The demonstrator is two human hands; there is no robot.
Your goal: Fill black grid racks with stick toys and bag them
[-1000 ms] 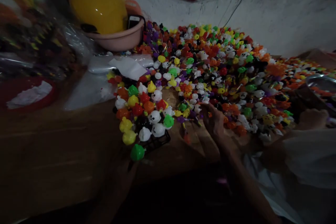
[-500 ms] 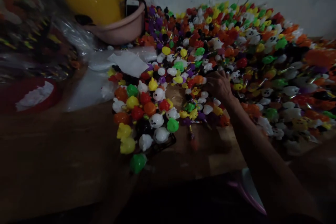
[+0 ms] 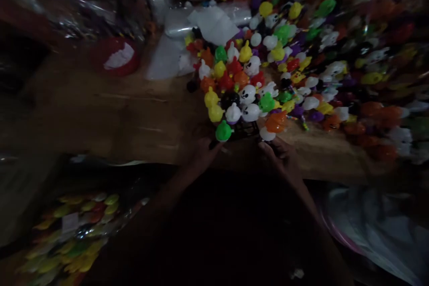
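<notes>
At the table's front edge, my left hand (image 3: 203, 151) is closed at a green animal-head toy (image 3: 223, 131), dim in the shadow. My right hand (image 3: 283, 157) is pinched just below a white toy head (image 3: 267, 133) and an orange toy head (image 3: 276, 121). Between the hands is a black openwork rack (image 3: 247, 130). Several small plastic heads in red, yellow, white, black and green stand packed together over it, among them a white panda-like head (image 3: 247, 94). Their lower parts are hidden.
A large heap of similar toys (image 3: 335, 85) covers the table's right side. White paper (image 3: 214, 24) and clear plastic lie behind the rack. To the left sits a red bowl (image 3: 129, 66) with white paper inside. Bagged yellow and green toys (image 3: 73, 237) are below the table's edge.
My right hand has come back from the heap to the rack's near right corner, now with white and orange toys. The view has tilted down and swung left.
</notes>
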